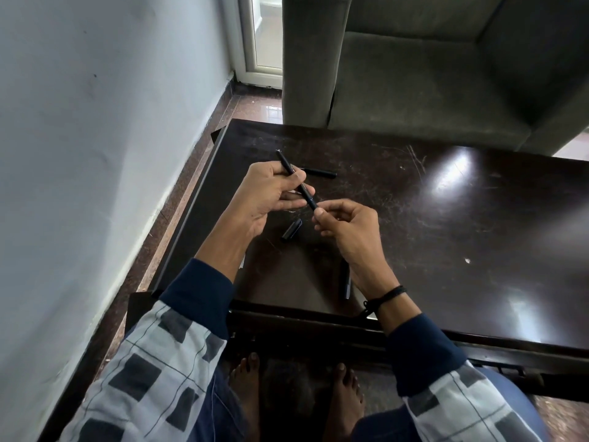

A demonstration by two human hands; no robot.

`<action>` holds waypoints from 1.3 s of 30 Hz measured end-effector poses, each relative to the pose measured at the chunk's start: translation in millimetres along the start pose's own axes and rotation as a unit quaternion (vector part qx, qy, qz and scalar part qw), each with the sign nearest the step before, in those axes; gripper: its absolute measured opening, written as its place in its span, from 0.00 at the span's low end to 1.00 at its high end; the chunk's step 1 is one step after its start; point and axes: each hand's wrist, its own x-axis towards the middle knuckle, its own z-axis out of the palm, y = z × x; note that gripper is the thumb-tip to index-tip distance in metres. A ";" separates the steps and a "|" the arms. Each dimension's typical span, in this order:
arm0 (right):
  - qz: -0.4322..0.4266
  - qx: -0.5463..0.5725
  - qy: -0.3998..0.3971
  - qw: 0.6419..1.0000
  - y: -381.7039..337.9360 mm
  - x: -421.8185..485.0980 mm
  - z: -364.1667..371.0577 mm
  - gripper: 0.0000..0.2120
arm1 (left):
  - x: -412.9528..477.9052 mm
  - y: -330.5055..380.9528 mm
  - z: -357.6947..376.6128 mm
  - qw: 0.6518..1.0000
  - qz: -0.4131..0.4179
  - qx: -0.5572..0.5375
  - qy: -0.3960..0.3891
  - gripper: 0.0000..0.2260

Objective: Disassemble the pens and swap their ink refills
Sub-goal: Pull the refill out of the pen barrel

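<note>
Above the dark table (414, 218), my left hand (271, 193) grips a black pen (307, 194) around its middle, tip pointing away to the upper left. My right hand (344, 224) pinches the pen's near end between thumb and fingers. A black cap (291, 230) lies on the table just below the hands. Another black pen (320, 172) lies behind my left hand. A further dark pen part (345, 282) rests beside my right wrist, partly hidden by it.
The table's near edge (318, 317) runs in front of my arms. A white wall (95, 154) stands close on the left. A grey armchair (430, 74) sits behind the table. My bare feet (296, 387) are under the table.
</note>
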 end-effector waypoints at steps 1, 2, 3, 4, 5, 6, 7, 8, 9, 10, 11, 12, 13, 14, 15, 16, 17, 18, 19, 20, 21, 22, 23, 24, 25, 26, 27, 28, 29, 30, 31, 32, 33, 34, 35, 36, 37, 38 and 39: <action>-0.005 -0.002 0.003 1.000 -0.1 -0.1 0.2 0.04 | 0.0 0.1 0.1 1.000 0.000 -0.001 0.000 0.06; -0.008 -0.004 0.005 1.000 0.1 0.1 0.4 0.05 | -0.2 0.2 0.3 1.000 0.000 -0.001 0.000 0.07; -0.010 -0.005 0.006 1.000 -0.2 0.3 0.7 0.06 | -0.3 0.7 0.3 1.000 0.000 -0.001 0.000 0.08; -0.010 -0.005 0.005 1.000 -0.2 0.7 1.1 0.05 | -0.7 1.5 0.3 1.000 0.000 0.000 0.000 0.08; -0.007 -0.002 0.006 1.000 -0.3 0.9 1.5 0.05 | -0.8 1.9 -0.1 1.000 0.001 0.002 0.001 0.08; -0.001 0.002 0.006 1.000 -0.7 1.1 1.7 0.04 | -0.7 2.3 -0.7 1.000 0.001 0.003 0.003 0.09; 0.008 0.008 0.007 1.000 -1.3 1.0 1.6 0.04 | -0.4 2.2 -1.2 1.000 0.001 0.004 0.005 0.09; 0.016 0.010 0.005 1.000 -1.7 1.1 1.3 0.04 | -0.3 2.1 -1.5 1.000 0.002 0.003 0.006 0.09; 0.019 0.011 0.001 1.000 -2.2 0.9 1.0 0.04 | -0.2 2.0 -1.6 1.000 0.002 0.003 0.007 0.09; 0.018 0.009 -0.001 1.000 -2.2 0.7 0.7 0.04 | -0.3 1.8 -1.5 1.000 0.001 0.003 0.006 0.09; 0.012 0.006 0.000 1.000 -2.0 0.3 0.5 0.03 | -0.2 1.7 -1.3 1.000 0.002 0.003 0.005 0.08; 0.003 0.002 0.005 1.000 -1.7 -0.1 0.4 0.03 | -0.3 1.7 -1.1 1.000 0.001 0.003 0.004 0.07; -0.005 -0.002 0.009 1.000 -1.2 -0.3 0.5 0.04 | -0.4 1.6 -1.0 1.000 0.001 0.002 0.003 0.07; -0.011 -0.005 0.012 1.000 -0.8 -0.3 0.5 0.05 | -0.5 1.7 -1.0 1.000 0.000 0.001 0.002 0.07; -0.015 -0.005 0.011 1.000 -0.7 -0.5 0.6 0.06 | -0.6 1.7 -1.1 1.000 0.001 0.001 0.001 0.07; -0.016 -0.004 0.008 1.000 -1.0 -0.8 0.6 0.07 | -0.6 1.8 -1.4 1.000 0.001 0.001 0.001 0.07; -0.013 -0.002 0.003 1.000 -1.5 -1.2 0.8 0.07 | -0.6 1.8 -1.6 1.000 0.002 0.001 0.000 0.07; -0.006 0.000 0.000 1.000 -2.3 -1.4 0.9 0.07 | -0.5 1.7 -1.8 1.000 0.002 0.000 0.000 0.07; 0.003 0.003 -0.001 1.000 -3.1 -1.8 0.9 0.06 | -0.4 1.5 -1.9 1.000 0.002 -0.002 0.001 0.07; 0.010 0.006 -0.001 1.000 -3.7 -2.0 0.8 0.06 | -0.2 1.4 -1.9 1.000 0.001 -0.003 0.002 0.06; 0.014 0.008 -0.003 1.000 -3.6 -2.1 0.8 0.05 | 0.1 1.1 -1.9 1.000 0.001 -0.004 0.004 0.06; 0.014 0.010 -0.005 1.000 -3.5 -2.4 0.9 0.04 | 0.3 0.7 -1.9 1.000 0.000 -0.003 0.005 0.05; 0.010 0.010 -0.006 1.000 -3.1 -2.5 0.9 0.03 | 0.5 0.3 -1.7 1.000 -0.001 -0.003 0.005 0.04; 0.005 0.010 -0.004 1.000 -2.8 -2.7 0.6 0.03 | 0.6 0.0 -1.3 1.000 -0.002 -0.004 0.004 0.04; -0.001 0.009 0.000 1.000 -2.1 -2.6 0.4 0.03 | 0.5 -0.3 -0.7 1.000 -0.003 -0.005 0.003 0.03; -0.007 0.009 0.003 1.000 -1.9 -2.7 0.1 0.05 | 0.5 -0.5 -0.3 1.000 -0.004 -0.006 0.002 0.03; -0.012 0.008 0.004 1.000 -1.8 -2.6 -0.1 0.06 | 0.4 -0.5 0.0 1.000 -0.006 -0.007 0.001 0.03; -0.016 0.008 0.002 1.000 -1.9 -2.5 0.0 0.07 | 0.3 -0.3 0.1 1.000 -0.007 -0.007 0.001 0.03; -0.018 0.010 -0.001 1.000 -1.6 -2.2 0.4 0.07 | 0.2 0.0 0.1 1.000 -0.007 -0.007 0.001 0.04; -0.015 0.014 -0.002 1.000 -2.0 -2.3 0.7 0.07 | 0.0 0.5 -0.3 1.000 -0.007 -0.007 0.001 0.04; -0.009 0.019 0.000 1.000 -2.3 -2.3 1.2 0.06 | -0.2 0.9 -0.6 1.000 -0.007 -0.007 0.003 0.05; -0.002 0.023 0.002 1.000 -3.1 -2.4 1.3 0.04 | -0.3 1.3 -1.0 1.000 -0.007 -0.008 0.005 0.05; 0.004 0.023 0.001 1.000 -3.3 -2.2 1.2 0.03 | -0.5 1.6 -1.0 1.000 -0.007 -0.010 0.006 0.05; 0.006 0.022 -0.002 1.000 -3.8 -2.2 1.0 0.02 | -0.6 1.9 -0.9 1.000 -0.008 -0.011 0.006 0.04; 0.005 0.020 -0.004 1.000 -3.6 -2.2 1.2 0.02 | -0.8 2.0 -0.5 1.000 -0.009 -0.011 0.005 0.04; 0.002 0.019 -0.005 1.000 -3.3 -2.2 1.2 0.02 | -1.0 2.1 -0.1 1.000 -0.009 -0.011 0.004 0.04; -0.004 0.017 -0.003 1.000 -2.4 -1.9 1.1 0.02 | -1.2 2.2 0.2 1.000 -0.010 -0.012 0.002 0.04; -0.011 0.013 0.000 1.000 -1.6 -1.9 0.9 0.04 | -1.4 2.1 0.5 1.000 -0.010 -0.012 0.001 0.04; -0.017 0.010 0.002 1.000 -0.7 -1.7 1.0 0.05 | -1.6 2.3 0.7 1.000 -0.010 -0.013 0.001 0.04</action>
